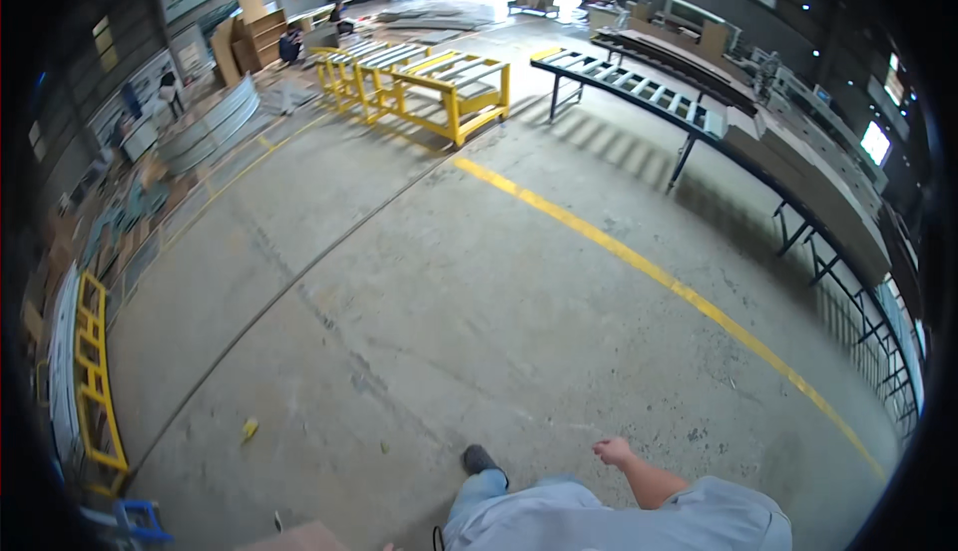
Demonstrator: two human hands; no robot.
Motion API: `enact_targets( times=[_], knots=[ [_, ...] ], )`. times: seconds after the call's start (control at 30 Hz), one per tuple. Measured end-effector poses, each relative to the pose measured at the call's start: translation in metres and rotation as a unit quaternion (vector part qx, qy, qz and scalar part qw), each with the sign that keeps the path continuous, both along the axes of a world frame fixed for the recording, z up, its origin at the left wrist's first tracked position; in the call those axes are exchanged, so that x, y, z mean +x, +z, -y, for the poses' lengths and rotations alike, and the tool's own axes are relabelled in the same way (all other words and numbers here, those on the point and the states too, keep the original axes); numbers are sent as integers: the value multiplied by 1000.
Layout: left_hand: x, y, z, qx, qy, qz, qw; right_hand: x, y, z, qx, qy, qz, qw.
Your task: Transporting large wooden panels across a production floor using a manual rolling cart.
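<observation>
My right hand [613,451] hangs out in front of my right side, over the bare concrete floor [419,281]. Its fingers are loosely curled in, and nothing shows in them. Of my left hand [389,547], only what looks like a sliver of skin appears at the lower edge; its fingers are hidden. Left of that sliver, a flat brownish surface [291,539] enters from the lower edge, and I cannot make out what it is. One dark shoe [479,458] of mine is on the floor ahead.
Yellow-framed roller conveyors [454,102] stand ahead. A dark roller conveyor [639,87] runs along the right, carrying stacked boards [808,167]. A yellow floor line [639,262] slants rightward. A yellow frame [95,381] and a small yellow scrap [249,429] lie left. People [290,45] are far off.
</observation>
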State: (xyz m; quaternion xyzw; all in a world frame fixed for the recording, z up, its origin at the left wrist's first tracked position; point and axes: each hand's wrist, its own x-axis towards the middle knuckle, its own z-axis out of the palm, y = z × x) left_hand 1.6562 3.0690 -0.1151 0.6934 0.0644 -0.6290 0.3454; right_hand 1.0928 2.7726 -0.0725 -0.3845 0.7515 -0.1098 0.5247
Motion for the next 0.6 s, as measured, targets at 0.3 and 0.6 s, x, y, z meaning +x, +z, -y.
enact_targets(
  times=[0.3,0.6],
  knots=[
    [86,87,595,-242,-113,185,946,83,-26,132,143,-48,-69,986],
    [215,74,805,-137,-409,192,881,277,-44,528,118,114,-52,985]
  ],
)
